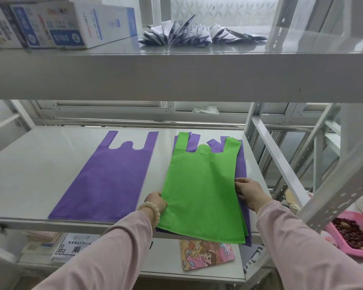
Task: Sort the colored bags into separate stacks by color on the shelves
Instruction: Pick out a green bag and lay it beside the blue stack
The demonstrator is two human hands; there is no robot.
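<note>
A green bag [201,185] lies on top of a mixed pile on the right of the middle shelf [29,174]. Purple bags [242,164] of that pile show under its right edge and behind its handles. A single purple bag [105,181] lies flat to the left, apart from the pile. My left hand [155,203], with a bead bracelet at the wrist, pinches the green bag's left edge. My right hand [248,192] grips the green bag's right edge, fingers tucked under it. The pile's front edge hangs over the shelf's lip.
The upper shelf [176,80] carries white-and-blue boxes [71,26] at left and a heap of folded dark-and-white packets [197,35]. Below lie a cartoon-printed pad [205,255] and papers [76,245]. A pink tray of reddish beans [352,233] sits at right behind a slanted metal upright [340,193].
</note>
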